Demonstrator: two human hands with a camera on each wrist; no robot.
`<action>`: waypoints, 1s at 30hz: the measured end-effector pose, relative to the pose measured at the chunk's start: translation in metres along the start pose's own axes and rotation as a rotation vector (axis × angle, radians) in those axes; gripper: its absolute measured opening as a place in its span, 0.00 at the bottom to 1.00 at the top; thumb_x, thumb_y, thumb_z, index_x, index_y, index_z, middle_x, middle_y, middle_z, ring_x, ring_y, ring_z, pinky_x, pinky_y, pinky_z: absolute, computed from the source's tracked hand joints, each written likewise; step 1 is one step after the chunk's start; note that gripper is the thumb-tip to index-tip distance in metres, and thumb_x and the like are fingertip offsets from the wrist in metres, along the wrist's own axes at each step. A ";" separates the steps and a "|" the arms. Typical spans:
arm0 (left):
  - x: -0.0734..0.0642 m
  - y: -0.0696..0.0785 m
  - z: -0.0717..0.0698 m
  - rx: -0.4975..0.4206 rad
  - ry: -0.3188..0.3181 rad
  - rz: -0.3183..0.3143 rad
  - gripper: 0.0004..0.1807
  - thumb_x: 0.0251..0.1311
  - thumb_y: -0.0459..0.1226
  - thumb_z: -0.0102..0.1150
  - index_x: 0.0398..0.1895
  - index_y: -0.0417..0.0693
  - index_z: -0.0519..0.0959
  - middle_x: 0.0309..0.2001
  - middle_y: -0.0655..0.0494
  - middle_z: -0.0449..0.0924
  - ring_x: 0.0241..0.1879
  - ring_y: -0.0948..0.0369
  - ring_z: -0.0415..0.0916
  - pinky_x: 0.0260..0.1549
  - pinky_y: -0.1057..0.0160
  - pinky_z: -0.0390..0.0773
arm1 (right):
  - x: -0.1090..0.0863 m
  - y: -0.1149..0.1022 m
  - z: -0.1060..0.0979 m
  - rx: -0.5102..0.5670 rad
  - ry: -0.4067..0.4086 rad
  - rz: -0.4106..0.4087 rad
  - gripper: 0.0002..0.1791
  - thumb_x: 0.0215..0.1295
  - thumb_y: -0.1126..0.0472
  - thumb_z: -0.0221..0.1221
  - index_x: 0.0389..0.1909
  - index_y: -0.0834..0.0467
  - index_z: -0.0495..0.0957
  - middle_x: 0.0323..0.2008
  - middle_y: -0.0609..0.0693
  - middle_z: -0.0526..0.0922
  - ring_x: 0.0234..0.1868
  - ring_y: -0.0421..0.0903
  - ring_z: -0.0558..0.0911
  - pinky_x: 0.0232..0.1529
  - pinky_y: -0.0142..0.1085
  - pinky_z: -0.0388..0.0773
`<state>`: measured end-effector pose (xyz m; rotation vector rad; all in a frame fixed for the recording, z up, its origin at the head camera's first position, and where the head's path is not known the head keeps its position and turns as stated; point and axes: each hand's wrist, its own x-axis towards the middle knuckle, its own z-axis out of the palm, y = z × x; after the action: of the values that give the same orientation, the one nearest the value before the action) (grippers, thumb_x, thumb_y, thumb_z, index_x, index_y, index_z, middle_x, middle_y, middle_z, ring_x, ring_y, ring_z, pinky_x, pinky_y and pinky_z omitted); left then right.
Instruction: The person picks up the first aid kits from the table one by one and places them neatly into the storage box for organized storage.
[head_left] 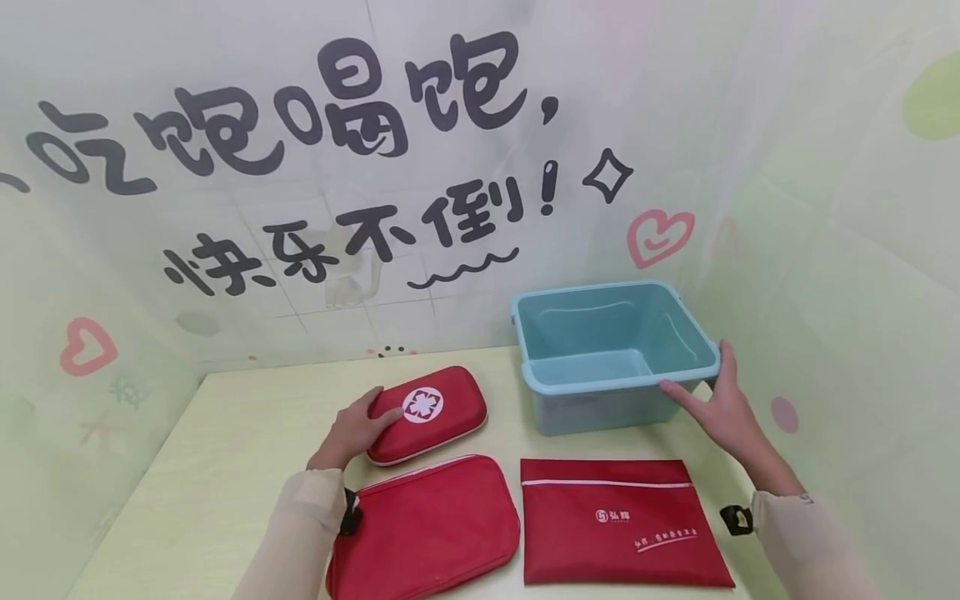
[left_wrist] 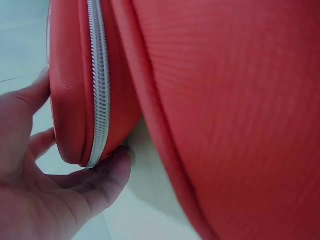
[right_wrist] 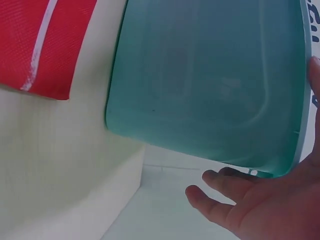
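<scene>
A red zippered first-aid case (head_left: 457, 412) with a white round emblem lies on the table. My left hand (head_left: 351, 429) holds its left end, thumb on top; the left wrist view shows the fingers (left_wrist: 107, 182) beneath the zipper edge. At the right stands a light-blue plastic bin (head_left: 622, 384), its visible inside bare. My right hand (head_left: 723, 417) grips its front right corner with the thumb on the rim. The other fingers (right_wrist: 212, 205) reach around the bin's side in the right wrist view.
A red soft pouch (head_left: 435, 533) lies in front of the case. To its right is a flat red document bag (head_left: 592, 550) with a white stripe and printing, in front of the bin. Printed wall sheets (head_left: 450, 317) close off the table (head_left: 195, 467) at the back and sides.
</scene>
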<state>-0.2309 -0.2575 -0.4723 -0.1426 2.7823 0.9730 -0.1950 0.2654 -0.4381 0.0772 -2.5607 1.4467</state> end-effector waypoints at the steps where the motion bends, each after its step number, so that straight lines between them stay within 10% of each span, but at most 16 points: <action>1: 0.000 0.000 0.000 -0.005 0.004 -0.004 0.42 0.67 0.51 0.58 0.76 0.38 0.55 0.68 0.31 0.63 0.61 0.38 0.66 0.56 0.41 0.75 | 0.000 0.002 0.001 0.017 0.004 -0.011 0.63 0.62 0.50 0.67 0.78 0.45 0.23 0.74 0.66 0.48 0.72 0.72 0.52 0.59 0.73 0.61; 30: 0.001 0.009 0.001 -0.093 0.115 -0.034 0.40 0.64 0.46 0.64 0.74 0.42 0.60 0.65 0.33 0.67 0.57 0.39 0.71 0.49 0.47 0.82 | 0.002 0.010 0.011 0.145 0.053 0.001 0.57 0.66 0.51 0.63 0.77 0.44 0.27 0.73 0.63 0.48 0.71 0.70 0.54 0.61 0.67 0.63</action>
<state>-0.2326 -0.2496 -0.4680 -0.2666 2.8271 1.1203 -0.1996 0.2613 -0.4511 0.0585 -2.4121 1.6106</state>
